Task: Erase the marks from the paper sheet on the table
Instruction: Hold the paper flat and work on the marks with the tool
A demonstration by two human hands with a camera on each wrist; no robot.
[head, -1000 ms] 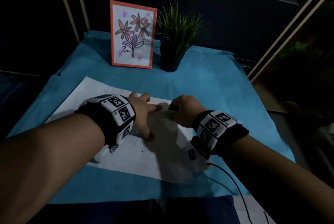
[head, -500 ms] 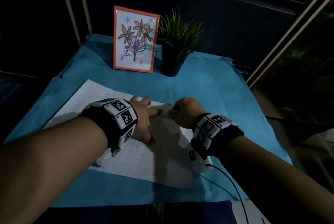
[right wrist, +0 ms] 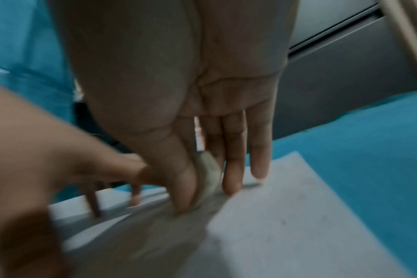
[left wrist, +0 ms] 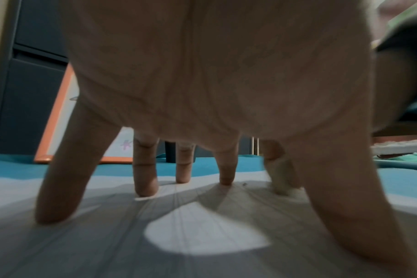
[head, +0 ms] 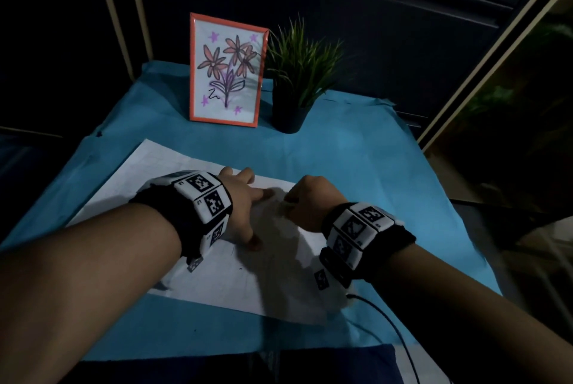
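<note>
A white paper sheet lies on the blue-covered table, with faint pencil marks near its middle. My left hand presses down on the sheet with its fingers straight and spread. Just to its right, my right hand pinches a small pale eraser between thumb and fingers. The eraser's lower end touches the paper close to the left index fingertip. The eraser also shows in the left wrist view, blurred.
An orange-framed flower drawing and a small potted plant stand at the back of the blue cloth. A black cable runs from my right wristband toward the table's near edge. Dark walls surround the table.
Both hands stay at about the same spot on the sheet. The right hand with the eraser has shifted slightly toward the left hand. The head view has tilted up a little.
</note>
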